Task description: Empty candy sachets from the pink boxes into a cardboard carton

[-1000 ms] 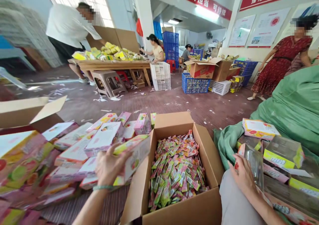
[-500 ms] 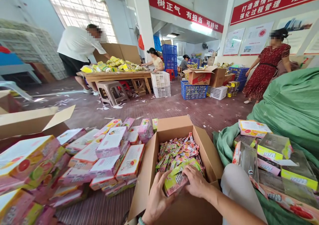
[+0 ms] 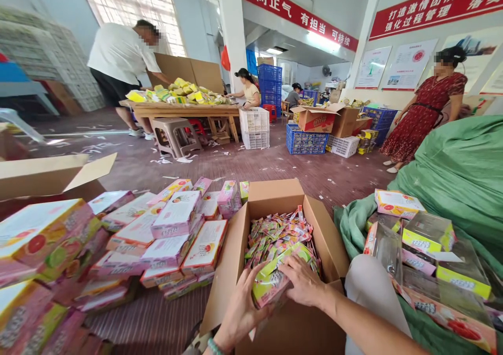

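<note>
Green sheeting (image 3: 459,161) bulges at the right, its loose folds running under a heap of clear-windowed boxes (image 3: 428,234); being soft and uneven, it could let that heap slump if nudged. Across at the left, printed boxes (image 3: 176,208) lie stacked at odd angles, some overhanging those below, so a brushing sleeve might start a slide. Between them stands an open carton (image 3: 271,190) with its flaps splayed; a bent knee (image 3: 373,281) rises just beside its right wall, and a shift of the leg could jog it. Above the carton's near part, a green-and-pink box (image 3: 271,287) is held tilted between both hands. The left hand (image 3: 243,305) has its fingers curled around one side; the right hand (image 3: 302,281) grips the top and far edge with bent fingers. Thin card walls would probably buckle if squeezed hard, while a slack grip might drop the box onto the loose sachets (image 3: 275,232) inside, scattering the topmost ones.
</note>
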`<state>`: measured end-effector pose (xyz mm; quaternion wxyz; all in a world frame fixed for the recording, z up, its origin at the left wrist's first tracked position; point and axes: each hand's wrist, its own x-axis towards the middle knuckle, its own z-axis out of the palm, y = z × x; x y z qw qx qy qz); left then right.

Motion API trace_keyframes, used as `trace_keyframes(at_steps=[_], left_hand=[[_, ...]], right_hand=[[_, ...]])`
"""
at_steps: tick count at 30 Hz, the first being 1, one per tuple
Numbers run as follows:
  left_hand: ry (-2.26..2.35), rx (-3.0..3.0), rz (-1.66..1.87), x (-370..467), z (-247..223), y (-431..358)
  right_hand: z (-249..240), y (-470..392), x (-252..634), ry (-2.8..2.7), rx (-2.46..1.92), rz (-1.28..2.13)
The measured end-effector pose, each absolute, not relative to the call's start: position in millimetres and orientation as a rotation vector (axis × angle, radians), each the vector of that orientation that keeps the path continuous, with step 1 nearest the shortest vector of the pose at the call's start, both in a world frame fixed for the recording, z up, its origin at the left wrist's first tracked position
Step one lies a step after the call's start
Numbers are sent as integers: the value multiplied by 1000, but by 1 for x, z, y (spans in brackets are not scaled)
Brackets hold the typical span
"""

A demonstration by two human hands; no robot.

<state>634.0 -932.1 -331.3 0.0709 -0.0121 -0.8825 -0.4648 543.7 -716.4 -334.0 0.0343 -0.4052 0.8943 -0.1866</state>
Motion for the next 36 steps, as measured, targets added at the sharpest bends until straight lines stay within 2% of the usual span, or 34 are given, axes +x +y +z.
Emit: trace_keyframes(at_steps=[7,10,14,20,26,31,36], left_hand=[[-2823,87,-1630,627,-337,-958],[-2917,252,-1601,619,-345,-958],[-2931,116,-1604,617,-344,-949],[-3134,286,-1076,617,-334,-938],[-3262,274,-907,619,-315,-926],[-3276,228,-930,615,-315,-923],[-3233,302,-987,620,-322,-913]], right_hand=[[-325,-738,555,2653,-1509,-258],[-322,-742,556,2656,-1576,-185],[-320,-740,554,2624,-1605,-145],[-321,-741,558,2608,-1685,-44],[-292,-731,557,2473,-1717,125],[-279,-714,547,2347,-1619,110],[-297,-697,558,2396,-1850,-114]])
